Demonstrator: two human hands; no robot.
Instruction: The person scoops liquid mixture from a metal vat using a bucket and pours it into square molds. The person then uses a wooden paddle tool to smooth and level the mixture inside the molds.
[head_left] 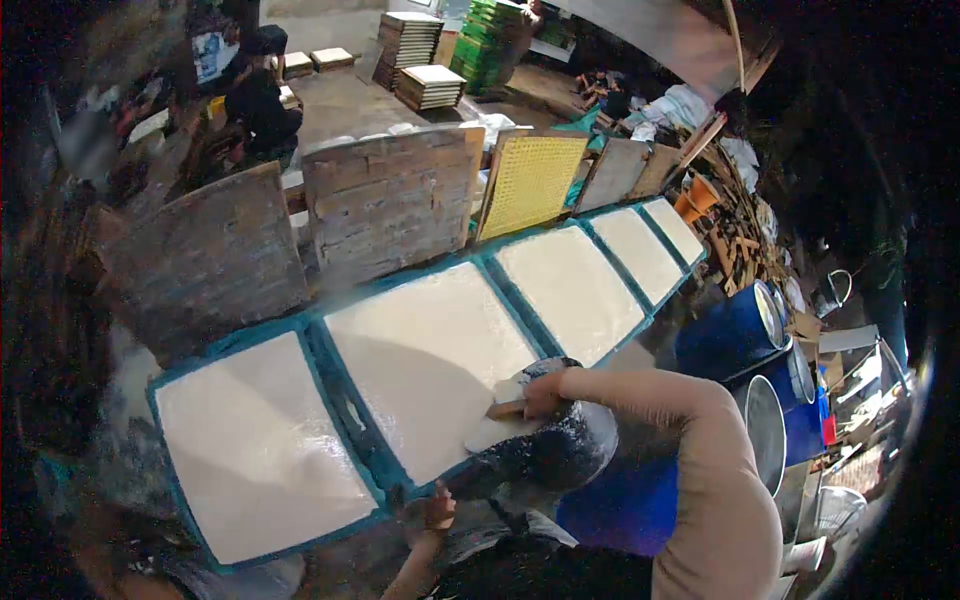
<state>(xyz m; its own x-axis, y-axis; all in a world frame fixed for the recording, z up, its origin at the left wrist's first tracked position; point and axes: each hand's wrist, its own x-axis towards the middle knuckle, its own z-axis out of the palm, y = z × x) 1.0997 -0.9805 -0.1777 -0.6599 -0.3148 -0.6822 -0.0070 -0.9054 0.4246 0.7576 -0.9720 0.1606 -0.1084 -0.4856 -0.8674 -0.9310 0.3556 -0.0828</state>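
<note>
My right hand (546,394) is closed round the short wooden handle (506,409) of a tool whose far end is hard to make out. It is above a dark round vessel (560,450) smeared with white, at the near edge of a large cream-white panel (425,350) framed in teal. My left hand (439,508) is low at the near edge, by the teal strip between this panel and the left one (260,450); its fingers are curled, and what they hold, if anything, is hidden. More white panels (570,285) run on to the upper right.
Wooden boards (390,205) and a yellow woven board (532,185) lean along the far side. Blue barrels (730,330) stand at the right. Behind are stacked frames (430,88), green crates (485,45), a person in dark clothes (262,100) and scrap wood (735,240).
</note>
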